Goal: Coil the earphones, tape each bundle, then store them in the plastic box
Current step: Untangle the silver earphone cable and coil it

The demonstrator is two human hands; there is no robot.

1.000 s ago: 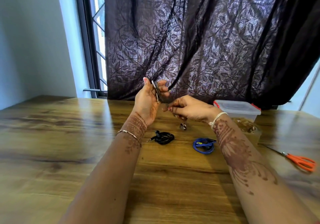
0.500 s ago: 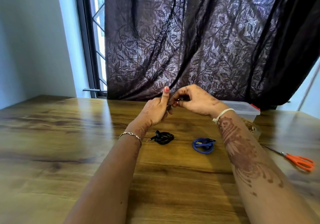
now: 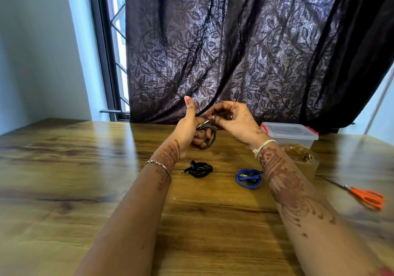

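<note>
Wooden table nearest: black coil and blue coil lie apart. Above them, left hand grips grey coil wound round its fingers, thumb raised; right hand pinches the coil's top. Loops may spring loose if that pinch slips. Beyond, lidded plastic box.

One view for you here: the wide-angle camera on your head, facing forward and tilted down over the wooden table. Your forearms reach in from the bottom edge, left hand and right hand close at centre frame, dark curtain and window beyond the far edge
</note>
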